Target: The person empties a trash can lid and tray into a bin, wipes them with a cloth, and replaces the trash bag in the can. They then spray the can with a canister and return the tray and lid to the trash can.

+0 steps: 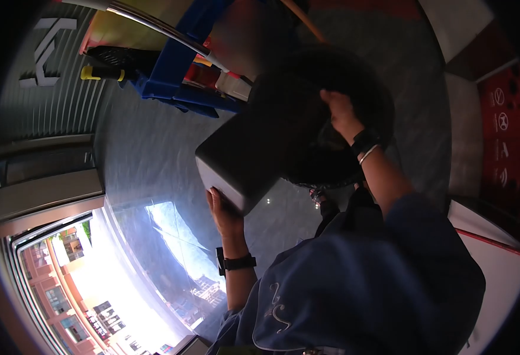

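I hold a grey rectangular bin (pixel 242 160) tilted on its side over a shiny tiled floor. My left hand (pixel 223 213) grips the bin's bottom edge; a black band is on that wrist. The bin's mouth points into a black bag (pixel 343 71). My right hand (pixel 341 115) holds the rim of that bag, and its wrist carries a black watch and a thin bracelet. What is inside the bin and the bag is hidden. My blue sleeves and jacket fill the lower right.
A blue cleaning cart (pixel 177 89) with a metal bar (pixel 153 26) and a yellow-handled tool (pixel 100 74) stands just beyond the bin. A glass door frame (pixel 47 195) is at the left. On the right is a red sign panel (pixel 508 124).
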### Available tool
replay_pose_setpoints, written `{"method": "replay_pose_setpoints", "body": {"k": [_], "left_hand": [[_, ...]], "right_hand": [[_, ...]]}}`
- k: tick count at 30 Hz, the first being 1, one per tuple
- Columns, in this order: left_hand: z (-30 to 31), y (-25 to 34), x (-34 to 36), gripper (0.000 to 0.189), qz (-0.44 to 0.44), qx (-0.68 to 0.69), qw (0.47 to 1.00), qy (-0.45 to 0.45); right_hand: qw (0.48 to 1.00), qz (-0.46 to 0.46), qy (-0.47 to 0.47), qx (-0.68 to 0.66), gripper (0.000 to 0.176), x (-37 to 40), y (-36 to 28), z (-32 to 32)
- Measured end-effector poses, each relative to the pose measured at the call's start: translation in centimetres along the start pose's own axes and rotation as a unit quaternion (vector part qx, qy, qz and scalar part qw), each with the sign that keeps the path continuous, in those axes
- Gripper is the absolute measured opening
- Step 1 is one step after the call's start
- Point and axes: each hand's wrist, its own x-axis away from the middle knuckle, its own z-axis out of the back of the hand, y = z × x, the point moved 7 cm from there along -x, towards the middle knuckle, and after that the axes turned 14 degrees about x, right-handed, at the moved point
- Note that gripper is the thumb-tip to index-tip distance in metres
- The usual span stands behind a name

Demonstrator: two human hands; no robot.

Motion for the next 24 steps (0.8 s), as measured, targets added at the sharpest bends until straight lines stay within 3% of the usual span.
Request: {"method": "replay_pose_setpoints", "body": {"k": [1,4,5,6,9,11,14,16,17,18,19,20,21,24], "left_hand": [[-2.4,0.9,0.4,0.049,-0.035,-0.032,0.998,-0.038],[-2.3,0.6,0.2,0.048,-0.045,-0.103,0.993,-0.028],[2.2,-0.6,-1.4,0.047,0.029,-0.085,0.996,-0.004],[8.2,-1.7,-2.3,0.045,0.083,-0.07,0.986,0.125],[4.8,-1.3,-0.6,0.043,0.1,0.012,0.994,0.052],[2.6,-0.5,0.2,0.043,0.093,0.083,0.992,-0.024],[3.5,-0.6,-0.6,0.041,0.123,0.121,0.985,-0.015],[4.2,-1.4,-0.3,0.041,0.14,0.137,0.981,-0.004],[4.8,-2.1,0.2,0.041,0.148,0.138,0.979,0.004],[5.2,-2.9,0.5,0.041,0.158,0.14,0.977,0.013],[5.7,-3.8,1.0,0.041,0.168,0.144,0.975,0.02],[5.7,-4.6,1.2,0.04,0.175,0.143,0.974,0.023],[5.6,-5.3,1.5,0.04,0.183,0.146,0.972,0.024],[4.8,-6.9,1.5,0.04,0.201,0.151,0.968,0.022]], "right_hand": [[0.995,-0.017,-0.032,-0.095,0.016,0.4,-1.1,-0.2],[0.992,-0.002,-0.008,-0.129,0.017,-0.5,5.2,1.9],[0.993,0.066,0.087,-0.054,0.016,0.4,5.6,3.1],[0.982,0.062,0.178,0.034,0.02,-0.4,9.6,4.0],[0.996,0.016,0.085,0.036,0.018,0.7,9.5,3.0],[0.992,-0.019,-0.064,-0.108,0.02,3.1,3.4,0.6],[0.99,0.06,-0.122,-0.04,0.025,6.5,-4.8,-1.4],[0.968,0.156,-0.132,0.148,0.024,11.5,-10.7,-2.8],[0.97,0.152,-0.119,0.147,0.024,12.9,-10.7,-3.3],[0.955,0.155,-0.11,0.226,0.023,14.6,-11.2,-3.6],[0.915,0.305,-0.088,0.248,0.021,16.7,-12.8,-4.2],[0.905,0.314,-0.124,0.26,0.02,18.4,-13.3,-4.5],[0.858,0.401,-0.104,0.303,0.019,20.1,-14.1,-4.5],[0.81,0.469,-0.18,0.302,0.02,23.7,-16.0,-4.6]]}}
